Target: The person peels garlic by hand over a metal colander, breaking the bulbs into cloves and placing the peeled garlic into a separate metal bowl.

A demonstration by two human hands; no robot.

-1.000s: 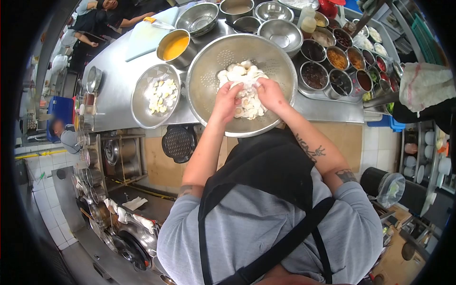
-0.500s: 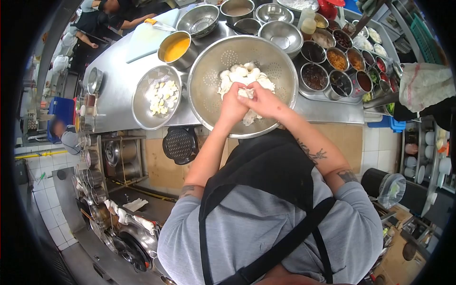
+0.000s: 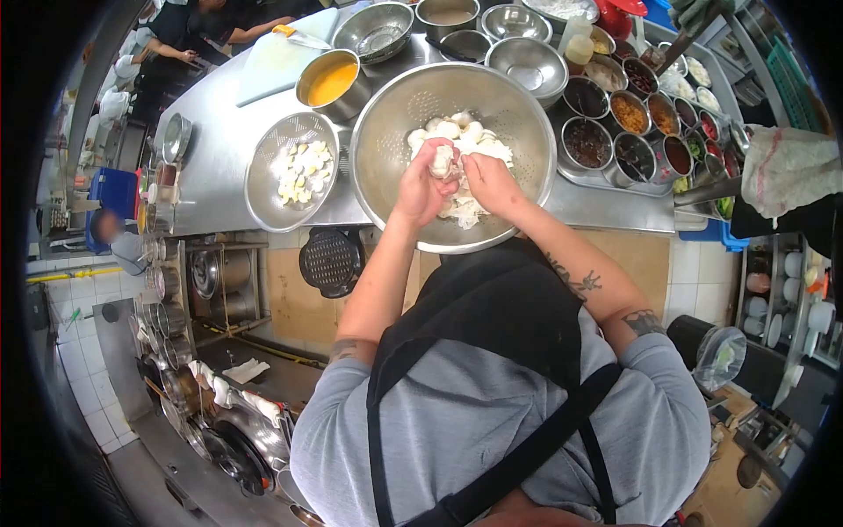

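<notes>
A garlic bulb [image 3: 443, 162] rests in my left hand [image 3: 421, 191], its fingers curled round it above the large perforated metal colander [image 3: 376, 149]. Close against the bulb's right side, my right hand [image 3: 493, 186] is closed in a pinch; what lies between its fingertips is too small to make out. Below and beyond both hands, several whole garlic bulbs [image 3: 472, 133] are piled in the colander, with loose papery skins [image 3: 464, 213] nearer to me. To the left, a smaller colander [image 3: 263, 184] contains peeled garlic cloves [image 3: 306, 171].
A pot of orange liquid [image 3: 333, 84] stands behind the small colander. Farther back are a cutting board [image 3: 277, 61] with a yellow-handled knife [image 3: 299, 36] and metal bowls [image 3: 527, 66]. Tubs of ingredients [image 3: 587, 143] crowd the right. Other people [image 3: 198, 35] are at far left.
My hands, pressed together round the garlic before, have drawn slightly apart. The left hand has turned to show the bulb, and the right hand has shifted to its side.
</notes>
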